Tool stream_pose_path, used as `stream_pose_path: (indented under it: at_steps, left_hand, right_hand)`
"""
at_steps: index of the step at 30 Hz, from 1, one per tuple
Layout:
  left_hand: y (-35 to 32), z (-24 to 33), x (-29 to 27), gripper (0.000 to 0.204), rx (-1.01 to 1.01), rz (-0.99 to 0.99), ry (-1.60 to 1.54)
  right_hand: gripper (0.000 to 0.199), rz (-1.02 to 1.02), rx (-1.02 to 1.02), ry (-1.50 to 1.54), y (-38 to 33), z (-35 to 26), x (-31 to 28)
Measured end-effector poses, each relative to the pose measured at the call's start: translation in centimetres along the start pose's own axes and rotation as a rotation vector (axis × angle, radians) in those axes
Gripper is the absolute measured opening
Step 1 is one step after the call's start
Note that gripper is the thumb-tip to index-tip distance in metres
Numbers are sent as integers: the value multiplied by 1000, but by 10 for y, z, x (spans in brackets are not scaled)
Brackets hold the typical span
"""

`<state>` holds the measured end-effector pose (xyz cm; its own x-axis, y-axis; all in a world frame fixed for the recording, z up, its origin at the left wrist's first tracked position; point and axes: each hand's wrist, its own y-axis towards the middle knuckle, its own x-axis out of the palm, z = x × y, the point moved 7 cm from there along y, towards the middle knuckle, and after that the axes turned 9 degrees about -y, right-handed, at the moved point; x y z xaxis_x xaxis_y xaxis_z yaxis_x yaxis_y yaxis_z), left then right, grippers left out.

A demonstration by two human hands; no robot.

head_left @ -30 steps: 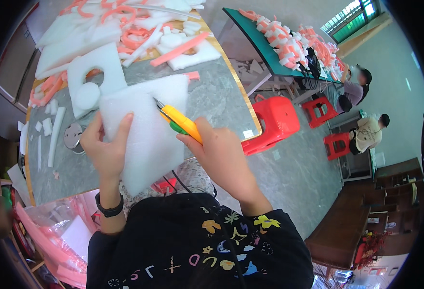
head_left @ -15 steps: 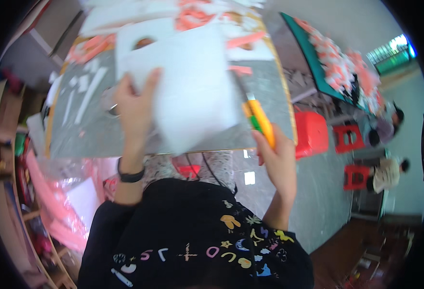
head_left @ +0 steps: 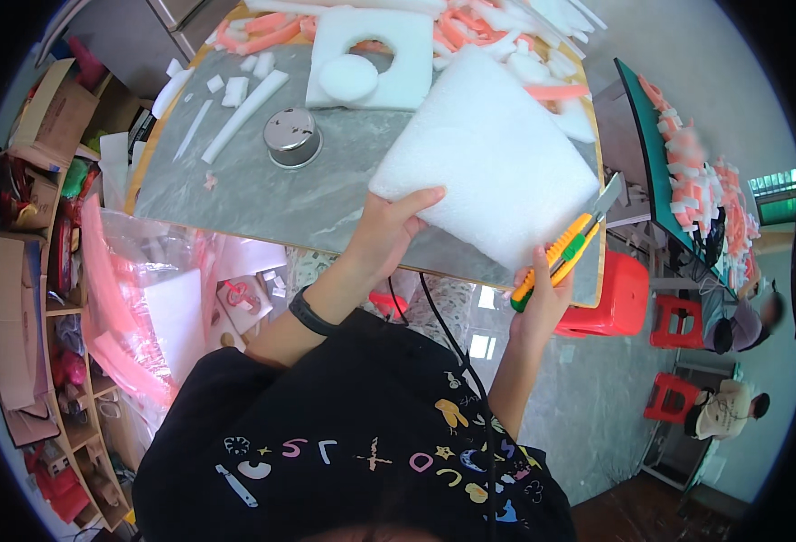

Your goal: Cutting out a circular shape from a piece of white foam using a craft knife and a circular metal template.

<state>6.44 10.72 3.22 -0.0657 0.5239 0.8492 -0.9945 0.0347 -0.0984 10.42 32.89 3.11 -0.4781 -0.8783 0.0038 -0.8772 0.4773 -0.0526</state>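
Observation:
A square white foam sheet (head_left: 488, 149) is held up over the near right part of the table. My left hand (head_left: 393, 226) grips its left corner, thumb on top. In my right hand (head_left: 543, 303) is a yellow and green utility knife (head_left: 561, 257), its blade extended up to the right, beside the sheet's lower right edge. Whether the right fingers also touch the sheet I cannot tell. To the left stands a round metal tin (head_left: 292, 137). Beyond it lies a white foam square with a round hole (head_left: 407, 45), and a foam disc (head_left: 348, 79) rests partly over that hole.
White foam strips (head_left: 246, 117) and pink foam scraps (head_left: 262, 34) lie about the grey table (head_left: 208, 194). A red stool (head_left: 610, 294) stands at its right. Shelves with boxes (head_left: 14, 316) line the left. Two people sit far right near a green-topped table (head_left: 642, 135) piled with pink and white pieces.
The foam sheet has moved right and turned, now sharp instead of blurred. My left hand has shifted right with it. The knife has come to the sheet's lower right edge, uncovering the tin and disc.

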Motion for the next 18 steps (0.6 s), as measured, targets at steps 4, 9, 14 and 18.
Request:
stream_pose_path:
  at_steps: [4, 9, 14, 18]
  left_hand:
    - [1, 11, -10, 54, -121, -82, 47]
    - [12, 42, 2, 51, -125, -272, 317]
    - [6, 44, 2, 43, -48, -194, 638]
    - [6, 38, -1, 44, -116, -246, 543]
  right_hand:
    - [24, -15, -11, 12, 9, -2, -9]
    - [22, -90, -41, -86, 10, -15, -7]
    - [22, -117, -25, -77, 13, -10, -3]
    - [20, -161, 45, -86, 18, -3, -4]
